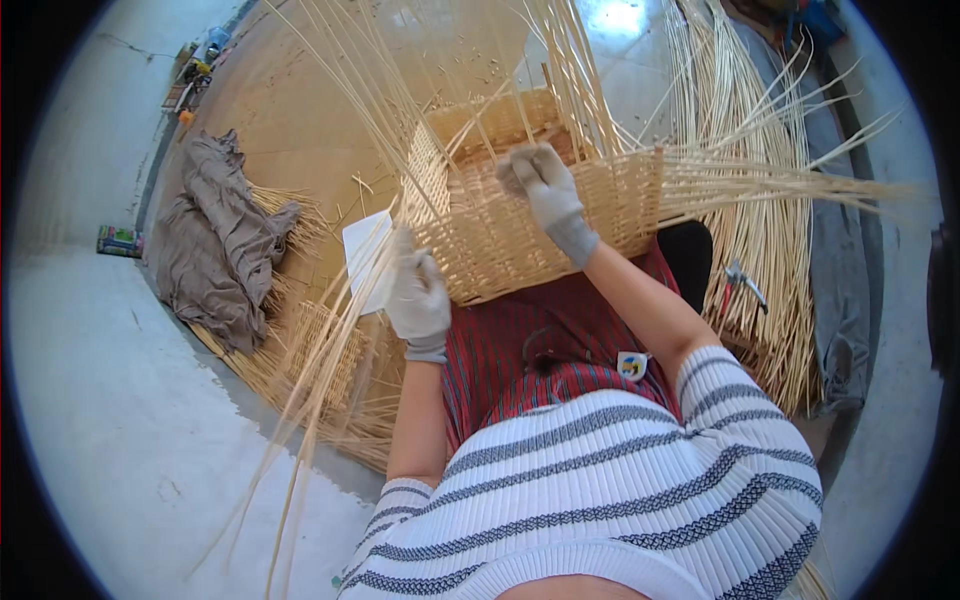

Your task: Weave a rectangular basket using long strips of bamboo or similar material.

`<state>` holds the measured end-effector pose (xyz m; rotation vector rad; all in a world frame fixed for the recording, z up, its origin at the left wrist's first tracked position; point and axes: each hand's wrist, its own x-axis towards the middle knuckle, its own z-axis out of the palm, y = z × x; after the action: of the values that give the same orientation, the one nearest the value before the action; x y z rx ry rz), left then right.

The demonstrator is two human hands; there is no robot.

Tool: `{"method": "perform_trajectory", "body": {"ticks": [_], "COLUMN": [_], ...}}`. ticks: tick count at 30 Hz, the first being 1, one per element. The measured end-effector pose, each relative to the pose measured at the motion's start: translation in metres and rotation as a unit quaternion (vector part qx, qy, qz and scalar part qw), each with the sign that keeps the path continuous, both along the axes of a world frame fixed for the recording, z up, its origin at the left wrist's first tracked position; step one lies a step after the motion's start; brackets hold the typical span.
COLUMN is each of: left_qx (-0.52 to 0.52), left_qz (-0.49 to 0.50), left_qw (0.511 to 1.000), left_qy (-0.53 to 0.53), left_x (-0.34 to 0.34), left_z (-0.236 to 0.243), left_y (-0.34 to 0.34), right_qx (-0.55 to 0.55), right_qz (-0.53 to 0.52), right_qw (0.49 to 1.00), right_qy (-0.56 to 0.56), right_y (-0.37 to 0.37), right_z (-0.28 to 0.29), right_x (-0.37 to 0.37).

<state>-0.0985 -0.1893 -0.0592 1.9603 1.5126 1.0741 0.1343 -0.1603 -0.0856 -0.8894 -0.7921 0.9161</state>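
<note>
A half-woven wicker basket (560, 225) lies tilted across my lap, its long near wall toward me and long loose strands standing out from its edges. My right hand (545, 190), in a pale work glove, is closed at the upper edge of that wall. A thin upright strand meets its fingertips. At the basket's left lower corner my gloved left hand (418, 300) is closed beside a bundle of loose wicker strands (335, 345). Its fingers appear to grip some of them, though the fingertips are partly hidden.
Bundled wicker rods (765, 230) lie to the right, with red-handled pruning shears (742, 287) on them. A crumpled grey-brown cloth (220, 240) covers more rods at left. A white sheet (368, 260) lies beside the basket. Wicker scraps dot the brown floor board (290, 110).
</note>
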Motion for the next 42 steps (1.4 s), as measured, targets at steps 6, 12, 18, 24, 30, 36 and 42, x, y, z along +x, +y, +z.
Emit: {"method": "perform_trajectory", "body": {"ticks": [6, 12, 18, 24, 30, 36, 42], "left_qx": [0.033, 0.034, 0.131, 0.076, 0.114, 0.025, 0.070], "left_qz": [-0.047, -0.027, -0.076, -0.113, -0.106, -0.080, -0.074], "left_qw": [0.972, 0.974, 0.961, 0.960, 0.960, 0.971, 0.955], "left_qy": [0.230, 0.222, 0.229, 0.244, 0.232, 0.225, 0.277], "left_x": [0.032, 0.015, 0.073, 0.103, 0.104, 0.129, 0.119], "left_z": [-0.017, -0.028, -0.005, -0.027, -0.043, -0.030, -0.027], "left_y": [0.019, 0.028, 0.019, 0.024, 0.026, 0.018, 0.019], "right_qx": [0.117, -0.075, -0.016, -0.014, -0.031, 0.131, -0.113], "right_qz": [-0.041, 0.094, -0.090, -0.095, 0.042, -0.105, -0.066], "right_qw": [0.950, 0.949, 0.963, 0.892, 0.966, 0.808, 0.974], "right_qy": [-0.286, -0.290, -0.253, -0.442, -0.253, -0.565, -0.187], "right_y": [0.040, 0.052, -0.020, 0.021, -0.032, 0.078, -0.050], "right_z": [0.056, 0.112, -0.022, 0.083, 0.039, 0.094, 0.020], "right_x": [-0.018, -0.019, 0.064, 0.057, 0.100, 0.071, 0.138]}}
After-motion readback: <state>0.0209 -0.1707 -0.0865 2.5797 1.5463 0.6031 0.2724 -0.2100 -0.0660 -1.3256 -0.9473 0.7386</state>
